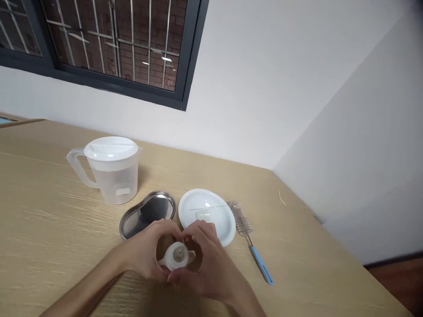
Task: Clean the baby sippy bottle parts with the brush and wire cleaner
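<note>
Fingers (167,226) ring a bottle (175,259) (clamped? can't tell) near a dish (225,226) holding something translucent (202,214).

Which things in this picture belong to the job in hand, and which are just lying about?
In hand, it seems:
small whitish container ringed by the left hand and right hand

Probably just lying about:
lidded jug
metal tray
white dish
blue-handled brush
thin pale strand
</note>
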`<state>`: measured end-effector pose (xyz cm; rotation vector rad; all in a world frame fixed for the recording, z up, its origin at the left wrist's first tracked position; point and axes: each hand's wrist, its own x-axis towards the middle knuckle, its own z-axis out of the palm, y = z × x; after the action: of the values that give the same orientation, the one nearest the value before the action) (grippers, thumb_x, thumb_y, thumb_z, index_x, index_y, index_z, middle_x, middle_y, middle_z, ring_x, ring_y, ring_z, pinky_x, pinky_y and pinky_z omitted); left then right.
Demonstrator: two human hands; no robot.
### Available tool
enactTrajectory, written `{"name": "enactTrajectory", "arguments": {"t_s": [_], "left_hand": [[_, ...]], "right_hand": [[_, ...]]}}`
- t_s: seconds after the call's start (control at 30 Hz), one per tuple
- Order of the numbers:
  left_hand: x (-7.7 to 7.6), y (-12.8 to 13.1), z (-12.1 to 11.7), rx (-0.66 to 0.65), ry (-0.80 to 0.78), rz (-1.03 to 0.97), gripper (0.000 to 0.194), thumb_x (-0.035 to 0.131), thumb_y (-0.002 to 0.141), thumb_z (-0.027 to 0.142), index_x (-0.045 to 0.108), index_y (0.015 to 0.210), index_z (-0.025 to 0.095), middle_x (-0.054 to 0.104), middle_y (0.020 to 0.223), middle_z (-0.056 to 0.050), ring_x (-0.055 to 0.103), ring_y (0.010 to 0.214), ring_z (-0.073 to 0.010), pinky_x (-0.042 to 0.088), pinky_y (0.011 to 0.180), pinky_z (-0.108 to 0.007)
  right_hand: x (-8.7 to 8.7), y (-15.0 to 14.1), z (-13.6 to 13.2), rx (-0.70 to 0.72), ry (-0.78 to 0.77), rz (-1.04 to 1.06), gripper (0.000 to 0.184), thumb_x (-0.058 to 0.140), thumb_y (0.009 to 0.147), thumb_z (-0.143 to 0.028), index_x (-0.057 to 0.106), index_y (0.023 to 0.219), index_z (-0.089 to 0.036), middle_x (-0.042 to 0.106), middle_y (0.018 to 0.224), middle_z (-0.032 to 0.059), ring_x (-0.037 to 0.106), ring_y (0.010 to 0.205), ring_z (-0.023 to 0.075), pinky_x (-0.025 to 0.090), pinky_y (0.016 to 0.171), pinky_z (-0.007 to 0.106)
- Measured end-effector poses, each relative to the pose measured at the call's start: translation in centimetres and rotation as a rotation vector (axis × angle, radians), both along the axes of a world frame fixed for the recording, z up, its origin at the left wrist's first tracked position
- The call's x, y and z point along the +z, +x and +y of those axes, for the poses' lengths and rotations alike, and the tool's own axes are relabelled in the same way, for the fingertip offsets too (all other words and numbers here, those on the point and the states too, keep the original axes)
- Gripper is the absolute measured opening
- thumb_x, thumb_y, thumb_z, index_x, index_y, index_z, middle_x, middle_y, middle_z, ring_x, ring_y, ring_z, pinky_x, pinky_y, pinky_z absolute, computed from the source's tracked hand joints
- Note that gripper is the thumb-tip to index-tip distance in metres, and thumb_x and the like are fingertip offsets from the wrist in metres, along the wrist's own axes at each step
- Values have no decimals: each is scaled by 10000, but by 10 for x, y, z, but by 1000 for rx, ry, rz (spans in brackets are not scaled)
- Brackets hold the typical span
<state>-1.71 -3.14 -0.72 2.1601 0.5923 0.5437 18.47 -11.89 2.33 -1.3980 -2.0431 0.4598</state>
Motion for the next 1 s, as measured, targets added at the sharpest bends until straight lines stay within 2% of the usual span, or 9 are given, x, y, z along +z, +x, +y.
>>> {"name": "enactTrajectory", "arguments": {"t_s": [0.1,0.23,0.4,0.57,0.67,0.83,0.93,1.0], "left_hand": [[-3,2,2,-13,-85,-33,584,879,471,321,655,999,213,675,998,-19,614,877,-218,485,758,-304],[1,1,4,-51,-144,-47,525,849,565,310,685,1054,214,690,1042,-33,631,921,-218,503,800,-303],[3,0,5,-58,-166,-15,414,864,566,279,738,956,222,698,1000,-33,613,936,-220,493,804,-304],[8,3,3,-150,-153,-44,275,848,588,256,775,850,222,702,896,-13,620,885,-204,466,807,-314],[7,4,5,-161,-145,-76,294,850,565,246,777,848,229,703,914,-7,614,882,-203,467,799,-318],[0,5,8,-186,-171,-125,304,850,555,259,782,849,230,722,922,-8,613,925,-223,483,828,-330],[0,6,10,-223,-215,-131,362,835,569,258,778,923,212,736,901,-13,629,884,-220,495,803,-325],[2,7,10,-231,-211,-118,373,838,574,267,776,936,202,736,877,-16,635,861,-220,496,792,-325]], "right_hand": [[-9,-7,2,-5,54,9,489,872,659,-492,552,928,-239,620,937,29,540,878,221,429,850,408],[-16,-8,5,-79,101,64,496,885,632,-521,547,852,-232,614,879,24,545,844,214,455,819,395],[-16,-7,4,-2,-21,184,433,877,679,-461,599,917,-229,602,960,38,564,885,189,507,696,283],[-5,-2,4,88,-142,185,401,871,709,-353,637,1017,-247,599,1052,38,573,1011,201,543,823,308],[0,5,5,174,-173,184,405,815,762,-215,654,1128,-279,607,1105,38,575,1087,210,526,954,364],[-3,8,2,277,-266,322,558,696,861,-162,581,1354,-396,582,1282,27,567,1222,201,488,1071,406],[-12,-1,1,175,-250,332,802,813,773,-269,438,1471,-389,466,1438,56,515,1309,241,462,1112,445],[-18,-4,2,63,-217,300,1018,904,655,-408,361,1515,-361,375,1494,97,457,1365,291,452,1119,477]]}}
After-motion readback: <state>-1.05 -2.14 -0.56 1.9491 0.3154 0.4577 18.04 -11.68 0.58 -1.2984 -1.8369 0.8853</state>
